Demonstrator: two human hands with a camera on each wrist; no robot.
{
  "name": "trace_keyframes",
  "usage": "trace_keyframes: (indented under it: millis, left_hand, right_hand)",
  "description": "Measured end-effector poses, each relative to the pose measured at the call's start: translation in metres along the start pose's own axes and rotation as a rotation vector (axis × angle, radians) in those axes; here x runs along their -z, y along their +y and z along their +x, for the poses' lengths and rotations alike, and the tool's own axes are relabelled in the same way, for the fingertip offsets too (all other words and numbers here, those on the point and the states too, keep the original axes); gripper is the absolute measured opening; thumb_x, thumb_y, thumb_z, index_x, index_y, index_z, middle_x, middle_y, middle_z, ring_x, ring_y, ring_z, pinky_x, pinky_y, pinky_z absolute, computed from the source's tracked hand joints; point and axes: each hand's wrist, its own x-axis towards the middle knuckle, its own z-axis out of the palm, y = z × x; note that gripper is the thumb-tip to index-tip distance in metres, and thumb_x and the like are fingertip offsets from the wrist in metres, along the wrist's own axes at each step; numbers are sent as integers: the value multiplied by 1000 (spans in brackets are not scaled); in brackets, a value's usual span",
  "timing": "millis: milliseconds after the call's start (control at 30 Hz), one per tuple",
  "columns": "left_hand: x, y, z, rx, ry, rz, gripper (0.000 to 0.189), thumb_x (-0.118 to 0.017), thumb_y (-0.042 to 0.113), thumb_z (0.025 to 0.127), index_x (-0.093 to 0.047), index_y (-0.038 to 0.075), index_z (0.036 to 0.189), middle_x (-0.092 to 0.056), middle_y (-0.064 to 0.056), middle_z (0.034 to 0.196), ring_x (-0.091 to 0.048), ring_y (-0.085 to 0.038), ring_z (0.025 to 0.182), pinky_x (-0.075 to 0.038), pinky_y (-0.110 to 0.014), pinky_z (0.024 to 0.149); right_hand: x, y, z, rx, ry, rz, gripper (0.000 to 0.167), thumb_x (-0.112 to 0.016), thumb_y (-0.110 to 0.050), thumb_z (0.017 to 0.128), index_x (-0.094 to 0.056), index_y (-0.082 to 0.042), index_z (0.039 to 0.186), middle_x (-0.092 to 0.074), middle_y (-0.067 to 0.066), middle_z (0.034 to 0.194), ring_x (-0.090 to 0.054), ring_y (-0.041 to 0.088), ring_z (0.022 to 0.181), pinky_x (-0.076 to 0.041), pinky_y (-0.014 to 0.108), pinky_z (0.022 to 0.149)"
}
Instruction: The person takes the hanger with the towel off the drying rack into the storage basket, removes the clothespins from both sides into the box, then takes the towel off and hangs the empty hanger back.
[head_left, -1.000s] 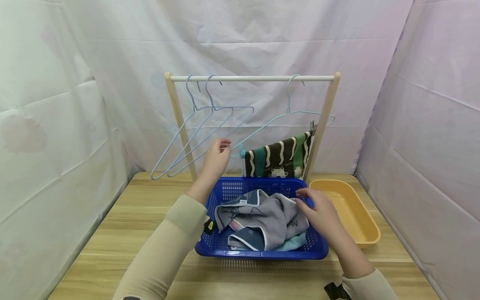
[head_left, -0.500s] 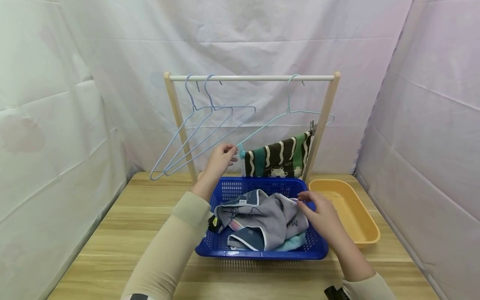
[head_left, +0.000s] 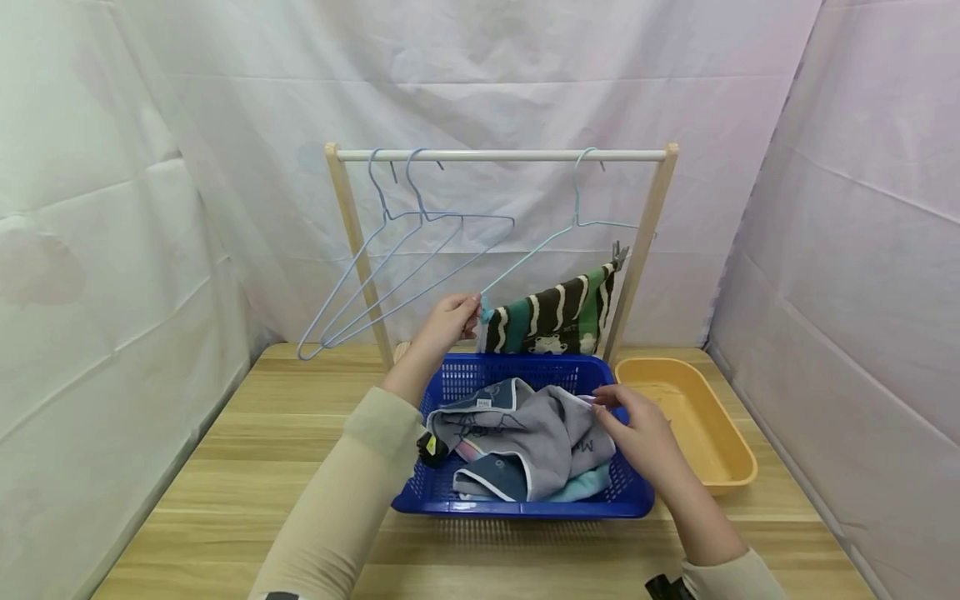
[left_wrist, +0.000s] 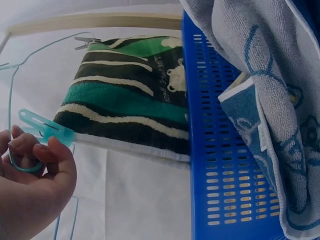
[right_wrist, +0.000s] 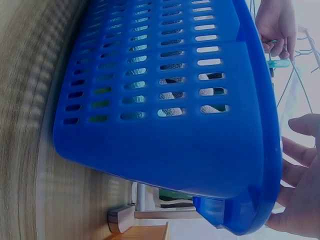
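Note:
My left hand (head_left: 448, 323) grips the lower left corner of a mint-green wire hanger (head_left: 525, 255), with fingers curled round the wire in the left wrist view. Beside those fingers, a teal clothespin (left_wrist: 60, 134) clips a striped green and brown towel (left_wrist: 122, 102) with a bear print. At the towel's other end is a grey clothespin (head_left: 618, 255). My right hand (head_left: 641, 427) stays at the right rim of the blue basket (head_left: 517, 508), its fingers relaxed and holding nothing. In the basket lies a crumpled grey towel (head_left: 555, 442) with white edging.
The hanger hangs on a white rail (head_left: 495, 156) between wooden posts. Two blue wire hangers (head_left: 352, 267) hang at the rail's left. A yellow tray (head_left: 731, 425) stands right of the basket on the wooden table (head_left: 247, 450). White cloth surrounds the back and sides.
My left hand has moved right, from near the blue hangers to the green hanger's corner, and has taken hold of it. The striped towel has tilted slightly. My right hand has hardly moved.

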Motion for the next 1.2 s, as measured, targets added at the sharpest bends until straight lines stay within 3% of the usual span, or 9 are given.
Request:
trace_keyframes:
  millis: [200, 433, 733, 867, 1200]
  left_hand:
    - [-1, 4, -3, -82, 54, 0, 34, -37, 25, 108, -47, 4, 83, -39, -3, 69, -39, -16, 65, -43, -28, 66]
    - [-2, 12, -7, -162, 135, -12, 33, -39, 24, 107, -45, 5, 81, -36, -4, 67, -41, -16, 65, -50, -42, 73]
    - [-2, 26, -13, -171, 251, -6, 34, -41, 28, 106, -47, 6, 82, -39, -3, 69, -47, -16, 68, -50, -26, 67]
    - [0, 33, -16, -210, 291, 3, 35, -41, 29, 106, -47, 6, 80, -40, -3, 69, -49, -16, 68, -52, -26, 68]
    - [6, 49, -26, -254, 315, -68, 35, -40, 28, 106, -44, 7, 79, -39, -3, 70, -49, -16, 68, -51, -26, 68]
  right_hand:
    - [-1, -3, 0, -1, -5, -2, 18, -65, -15, 95, -67, -5, 110, -67, 9, 104, -61, 29, 98, -50, 51, 82]
    - [-3, -3, 0, -4, -7, -1, 18, -64, -15, 95, -66, -6, 111, -67, 7, 103, -61, 27, 97, -50, 48, 81]
    - [-2, -7, 1, -13, -2, 13, 22, -63, -20, 97, -66, -5, 112, -67, 7, 103, -61, 27, 98, -49, 48, 82]
    - [-2, -10, 2, -40, -12, 32, 27, -61, -26, 98, -65, -6, 115, -67, 8, 106, -61, 28, 100, -49, 51, 85]
    - [-8, -21, 11, -79, -17, 83, 29, -59, -29, 99, -64, -6, 116, -66, 9, 107, -60, 28, 103, -45, 55, 92]
